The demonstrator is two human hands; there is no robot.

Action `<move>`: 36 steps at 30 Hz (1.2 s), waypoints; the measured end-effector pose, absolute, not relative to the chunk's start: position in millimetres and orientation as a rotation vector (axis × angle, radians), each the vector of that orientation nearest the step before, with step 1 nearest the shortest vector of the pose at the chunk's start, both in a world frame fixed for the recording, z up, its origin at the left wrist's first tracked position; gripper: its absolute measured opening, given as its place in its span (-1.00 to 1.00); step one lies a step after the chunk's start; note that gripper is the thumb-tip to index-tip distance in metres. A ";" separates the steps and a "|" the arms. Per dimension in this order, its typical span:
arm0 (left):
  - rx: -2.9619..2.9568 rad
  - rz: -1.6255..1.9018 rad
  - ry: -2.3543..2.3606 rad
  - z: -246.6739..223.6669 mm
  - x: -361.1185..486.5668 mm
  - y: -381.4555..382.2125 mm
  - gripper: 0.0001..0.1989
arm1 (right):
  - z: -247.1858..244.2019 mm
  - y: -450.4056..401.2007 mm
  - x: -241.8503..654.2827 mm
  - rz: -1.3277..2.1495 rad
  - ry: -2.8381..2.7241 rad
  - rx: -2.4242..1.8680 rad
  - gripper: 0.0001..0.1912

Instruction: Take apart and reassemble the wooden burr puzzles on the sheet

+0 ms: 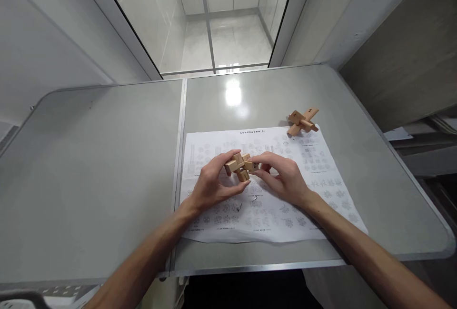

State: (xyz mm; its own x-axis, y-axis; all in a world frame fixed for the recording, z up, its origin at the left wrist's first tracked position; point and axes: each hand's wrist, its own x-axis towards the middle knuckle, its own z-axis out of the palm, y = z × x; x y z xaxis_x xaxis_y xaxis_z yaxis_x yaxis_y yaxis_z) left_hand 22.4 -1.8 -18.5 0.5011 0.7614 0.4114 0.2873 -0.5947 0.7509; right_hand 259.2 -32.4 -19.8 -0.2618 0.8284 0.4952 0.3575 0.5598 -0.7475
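Between my two hands is a light wooden interlocking puzzle (240,163) made of several crossed blocks, held above a printed sheet. My left hand (211,181) grips it from the left, thumb under the lower block and fingers at the upper left. From the right, my right hand (283,175) pinches a numbered block that sticks out of the puzzle. The paper sheet (271,233) under both hands carries rows of small diagrams and captions, partly hidden by my hands and forearms.
A second, browner wooden puzzle (303,122) of crossed numbered pieces sits at the sheet's upper right corner. The grey folding table (117,156) has a metal seam (179,137) left of the paper. Beyond its far edge stands a glass panel (228,23).
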 end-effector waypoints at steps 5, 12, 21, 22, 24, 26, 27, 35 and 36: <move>2.141 0.967 0.844 -17.5 22.9 -1.3 -0.35 | -20.7 -32.3 261.2 0.609 -1.887 -0.951 -0.80; 2.104 0.894 0.829 -18.8 22.0 -0.8 -0.33 | -19.0 -33.5 264.5 0.629 -1.925 -0.936 -0.76; 2.094 0.898 0.817 -16.1 21.5 -0.7 -0.35 | -20.5 -33.6 262.9 0.633 -1.898 -0.959 -0.77; 2.084 0.897 0.818 -16.3 21.2 -0.5 -0.35 | -21.0 -33.7 262.8 0.627 -1.902 -0.958 -0.77; 2.049 0.872 0.810 -16.7 20.5 0.3 -0.33 | -21.4 -34.1 262.4 0.622 -1.905 -0.964 -0.77; 2.001 0.825 0.805 -16.8 20.1 1.1 -0.35 | -20.9 -34.6 261.4 0.623 -1.889 -0.981 -0.79; 1.979 0.805 0.806 -16.6 20.1 1.4 -0.39 | -20.4 -34.9 260.6 0.622 -1.880 -0.991 -0.80; 1.937 0.730 0.905 -18.6 22.0 -0.3 -0.62 | -22.6 -36.2 255.4 0.613 -1.879 -0.997 -0.82; 1.935 0.724 0.909 -19.2 22.1 -0.6 -0.62 | -23.6 -36.4 255.3 0.614 -1.876 -0.994 -0.82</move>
